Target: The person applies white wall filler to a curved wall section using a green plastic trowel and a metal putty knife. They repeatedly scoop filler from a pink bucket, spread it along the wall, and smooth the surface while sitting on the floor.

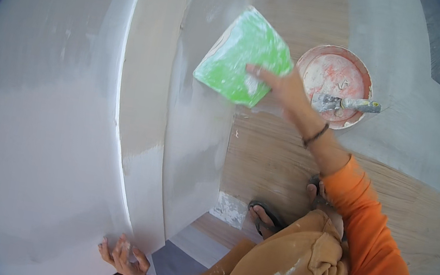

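Note:
My right hand grips a green plastic putty spreader, its thumb pressed on the face. White filler is smeared over the spreader, which is held tilted by the grey-white wall face. At the lower left my left hand rests by the bottom of the panel's edge, fingers apart and marked with white. To the right of the spreader stands a round bucket with pinkish-white filler inside. A putty knife lies across it, handle over the rim.
A large pale panel with a bright vertical edge fills the left. Wood-look flooring lies under the bucket, partly covered by a grey sheet-like area. My sandalled feet are below. A white-spattered patch sits by the wall's foot.

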Action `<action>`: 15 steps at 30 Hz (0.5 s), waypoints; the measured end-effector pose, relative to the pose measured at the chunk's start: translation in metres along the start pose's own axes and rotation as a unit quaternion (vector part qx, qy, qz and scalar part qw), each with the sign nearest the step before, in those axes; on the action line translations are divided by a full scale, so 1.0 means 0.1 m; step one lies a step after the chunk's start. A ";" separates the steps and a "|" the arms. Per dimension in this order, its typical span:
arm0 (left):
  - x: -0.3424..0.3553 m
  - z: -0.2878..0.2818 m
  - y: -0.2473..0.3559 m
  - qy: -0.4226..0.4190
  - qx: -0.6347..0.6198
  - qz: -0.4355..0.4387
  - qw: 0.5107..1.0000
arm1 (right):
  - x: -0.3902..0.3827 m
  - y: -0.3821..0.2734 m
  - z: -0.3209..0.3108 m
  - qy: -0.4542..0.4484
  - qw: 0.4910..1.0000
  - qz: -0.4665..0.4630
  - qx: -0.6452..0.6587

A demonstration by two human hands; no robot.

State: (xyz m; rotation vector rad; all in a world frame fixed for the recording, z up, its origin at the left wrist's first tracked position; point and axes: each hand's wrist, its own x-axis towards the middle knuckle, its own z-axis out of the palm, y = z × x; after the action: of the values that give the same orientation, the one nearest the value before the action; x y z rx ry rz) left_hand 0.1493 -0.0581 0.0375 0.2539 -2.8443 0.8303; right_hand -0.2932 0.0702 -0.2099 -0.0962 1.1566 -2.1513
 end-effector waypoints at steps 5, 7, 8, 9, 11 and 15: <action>0.11 0.21 0.11 -0.047 -0.104 0.031 0.993 | 0.75 -0.59 -0.34 -0.072 0.994 -0.047 -0.067; 0.23 0.24 0.13 -0.084 -0.140 0.043 0.986 | 1.01 -0.75 -0.34 -0.076 0.984 -0.075 -0.141; 0.29 0.25 0.14 -0.092 -0.146 0.038 0.984 | 1.11 -0.80 -0.30 -0.056 0.985 -0.111 -0.123; 0.37 0.28 0.14 -0.090 -0.157 0.037 0.983 | 1.22 -0.86 -0.26 -0.036 0.983 -0.146 -0.105; 0.55 0.32 0.16 -0.085 -0.177 0.035 0.980 | 1.48 -0.92 -0.22 0.015 0.979 -0.181 -0.089; 0.83 0.41 0.20 -0.104 -0.178 0.049 0.977 | 1.94 -1.16 -0.28 0.047 0.980 -0.161 -0.102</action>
State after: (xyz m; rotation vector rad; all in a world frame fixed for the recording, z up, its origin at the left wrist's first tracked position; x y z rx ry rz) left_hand 0.0602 -0.0732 0.0096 0.1610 -3.1535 0.3082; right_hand -0.5132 0.0171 -0.1851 -0.2935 1.5026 -2.3275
